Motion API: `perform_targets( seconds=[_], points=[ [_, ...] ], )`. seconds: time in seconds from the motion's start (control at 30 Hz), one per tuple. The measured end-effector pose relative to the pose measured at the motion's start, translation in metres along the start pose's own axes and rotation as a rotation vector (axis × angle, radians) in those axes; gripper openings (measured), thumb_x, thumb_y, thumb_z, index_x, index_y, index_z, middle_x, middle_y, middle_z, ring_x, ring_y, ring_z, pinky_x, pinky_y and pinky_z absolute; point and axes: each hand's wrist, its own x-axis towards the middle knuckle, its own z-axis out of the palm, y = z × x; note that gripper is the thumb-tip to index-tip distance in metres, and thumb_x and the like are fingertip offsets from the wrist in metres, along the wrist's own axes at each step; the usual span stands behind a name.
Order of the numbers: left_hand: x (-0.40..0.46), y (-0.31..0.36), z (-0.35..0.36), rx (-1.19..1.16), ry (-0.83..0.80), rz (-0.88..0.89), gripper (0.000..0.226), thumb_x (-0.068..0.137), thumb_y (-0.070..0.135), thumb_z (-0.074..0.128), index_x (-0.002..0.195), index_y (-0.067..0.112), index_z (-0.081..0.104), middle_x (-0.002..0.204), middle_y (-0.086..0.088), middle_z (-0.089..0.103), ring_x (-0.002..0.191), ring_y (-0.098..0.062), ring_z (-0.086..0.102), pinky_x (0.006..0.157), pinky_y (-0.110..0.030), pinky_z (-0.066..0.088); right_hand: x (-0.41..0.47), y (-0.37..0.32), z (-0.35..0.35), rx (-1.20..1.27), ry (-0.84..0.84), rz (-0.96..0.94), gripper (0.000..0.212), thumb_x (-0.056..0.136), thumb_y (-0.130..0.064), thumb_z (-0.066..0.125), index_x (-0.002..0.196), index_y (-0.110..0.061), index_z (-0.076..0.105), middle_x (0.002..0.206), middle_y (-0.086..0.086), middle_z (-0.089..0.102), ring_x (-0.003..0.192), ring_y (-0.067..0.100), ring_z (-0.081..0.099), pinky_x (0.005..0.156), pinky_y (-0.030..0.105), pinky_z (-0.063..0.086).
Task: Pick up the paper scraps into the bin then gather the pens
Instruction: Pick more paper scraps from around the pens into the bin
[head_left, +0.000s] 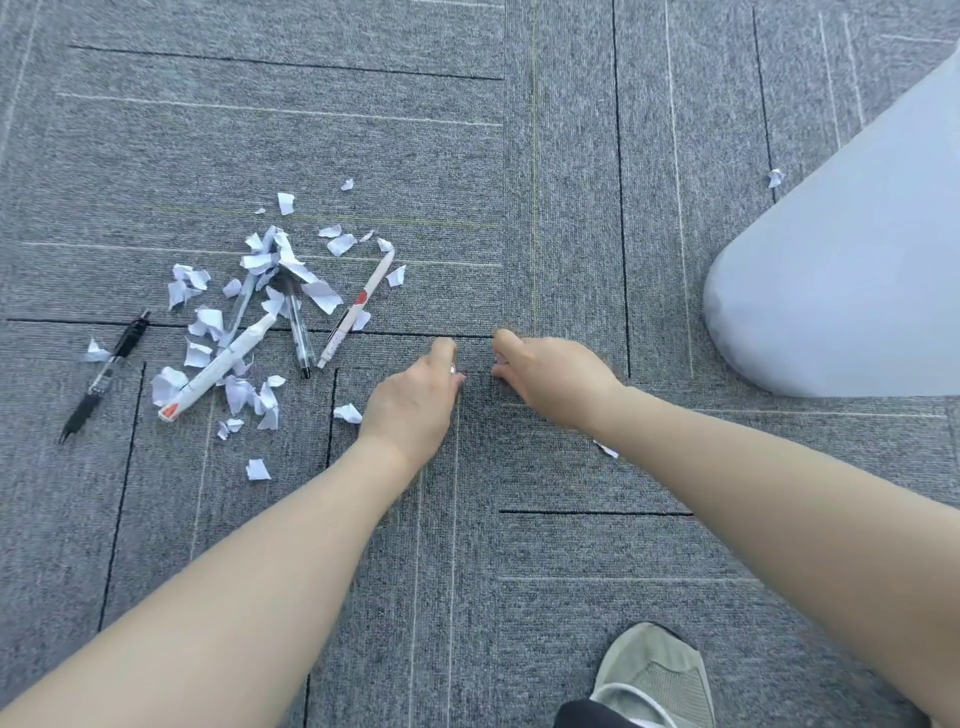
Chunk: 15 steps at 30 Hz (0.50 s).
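Torn white paper scraps lie in a heap on the grey carpet at the left, mixed with several pens. Among them are a black pen, two white pens and a clear pen. My left hand and my right hand are down on the carpet, close together, right of the heap. Both have curled fingers. A sliver of white paper shows at the fingertips of each. The pale bin stands at the right.
Single scraps lie apart: one by my left wrist, one nearer me, one under my right forearm, one beside the bin. My shoe is at the bottom right.
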Motion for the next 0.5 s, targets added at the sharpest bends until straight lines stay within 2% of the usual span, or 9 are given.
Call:
perform_targets(
  seconds=[0.07, 0.17, 0.27, 0.33, 0.4, 0.5],
  points=[
    [-0.001, 0.001, 0.002, 0.09, -0.032, 0.002, 0.024, 0.1, 0.026, 0.037, 0.117, 0.009, 0.04, 0.101, -0.01, 0.065, 0.077, -0.037, 0.066, 0.053, -0.035, 0.036, 0.001, 0.0, -0.003, 0.003, -0.014, 0.011, 0.018, 0.102, -0.028, 0.04, 0.099, -0.01, 0.041, 0.068, 0.003, 0.052, 0.057, 0.027, 0.052, 0.045, 0.034, 0.037],
    [0.002, 0.004, 0.002, 0.145, -0.058, -0.038, 0.01, 0.098, 0.013, 0.039, 0.107, 0.008, 0.04, 0.095, -0.01, 0.064, 0.074, -0.036, 0.066, 0.051, -0.035, 0.034, -0.008, 0.008, -0.013, 0.214, 0.004, 0.106, 0.015, 0.102, -0.021, 0.04, 0.098, -0.007, 0.044, 0.07, 0.007, 0.058, 0.057, 0.028, 0.058, 0.048, 0.04, 0.048],
    [0.0, 0.005, 0.0, 0.015, -0.05, 0.013, 0.009, 0.099, 0.016, 0.038, 0.102, 0.008, 0.042, 0.088, -0.009, 0.063, 0.07, -0.035, 0.063, 0.052, -0.033, 0.034, -0.036, 0.025, -0.017, 0.414, 0.1, 0.248, 0.011, 0.1, -0.02, 0.043, 0.091, -0.013, 0.042, 0.059, 0.002, 0.053, 0.045, 0.018, 0.045, 0.043, 0.03, 0.036],
    [-0.002, 0.01, -0.002, -0.086, -0.029, 0.078, 0.012, 0.099, 0.019, 0.038, 0.101, 0.008, 0.044, 0.08, -0.006, 0.057, 0.066, -0.032, 0.058, 0.053, -0.033, 0.034, -0.06, 0.033, -0.013, 0.435, 0.06, 0.297, 0.012, 0.095, -0.015, 0.046, 0.087, -0.017, 0.039, 0.056, 0.002, 0.05, 0.045, 0.018, 0.039, 0.046, 0.028, 0.031],
    [-0.001, 0.022, -0.003, -0.164, -0.001, 0.104, 0.012, 0.099, 0.019, 0.04, 0.1, 0.008, 0.045, 0.074, -0.001, 0.051, 0.063, -0.029, 0.054, 0.054, -0.032, 0.035, -0.08, 0.038, -0.009, 0.413, -0.038, 0.318, 0.009, 0.093, -0.015, 0.047, 0.092, -0.02, 0.039, 0.062, 0.004, 0.055, 0.048, 0.021, 0.043, 0.047, 0.029, 0.031],
    [0.006, 0.045, 0.003, -0.217, -0.026, 0.138, 0.012, 0.099, 0.02, 0.04, 0.101, 0.009, 0.046, 0.076, -0.003, 0.056, 0.067, -0.029, 0.057, 0.056, -0.033, 0.041, -0.104, 0.044, -0.006, 0.381, -0.107, 0.298, 0.016, 0.095, -0.02, 0.047, 0.111, -0.02, 0.044, 0.074, 0.0, 0.06, 0.058, 0.019, 0.05, 0.051, 0.03, 0.036]
  ],
)
